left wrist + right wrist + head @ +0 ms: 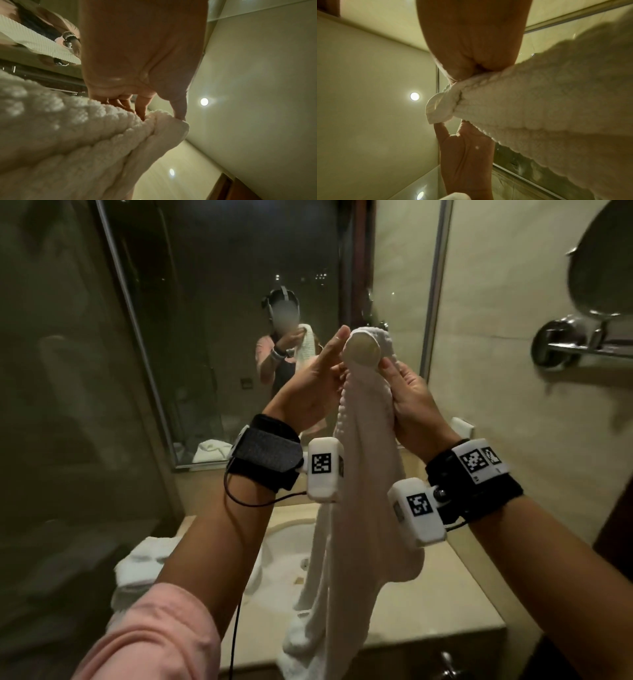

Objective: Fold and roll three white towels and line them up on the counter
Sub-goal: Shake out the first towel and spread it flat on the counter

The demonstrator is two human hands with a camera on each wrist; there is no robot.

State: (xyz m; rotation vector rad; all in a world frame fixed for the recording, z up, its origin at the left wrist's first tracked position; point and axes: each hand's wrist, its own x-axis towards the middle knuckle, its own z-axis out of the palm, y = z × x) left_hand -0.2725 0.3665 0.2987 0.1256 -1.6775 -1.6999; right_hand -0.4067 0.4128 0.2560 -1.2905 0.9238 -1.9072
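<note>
A white towel [359, 467] hangs lengthwise from both raised hands, above the sink. My left hand [337, 364] pinches its top edge from the left, forefinger pointing up. My right hand [394, 371] grips the bunched top from the right. In the left wrist view the fingertips [144, 115] dig into the ribbed towel [85, 135]. The right wrist view has my right hand [462, 77] clamping the towel [539, 101], with a corner poking out toward the left hand [464, 155] below. Several more white towels [144, 570] lie stacked on the counter's left end.
Below the hanging towel is a sink basin [284, 553] set in a beige counter [445, 594]. A large mirror [222, 337] fills the wall ahead. A chrome rail [582, 347] juts from the right wall. A glass panel [68, 405] stands at the left.
</note>
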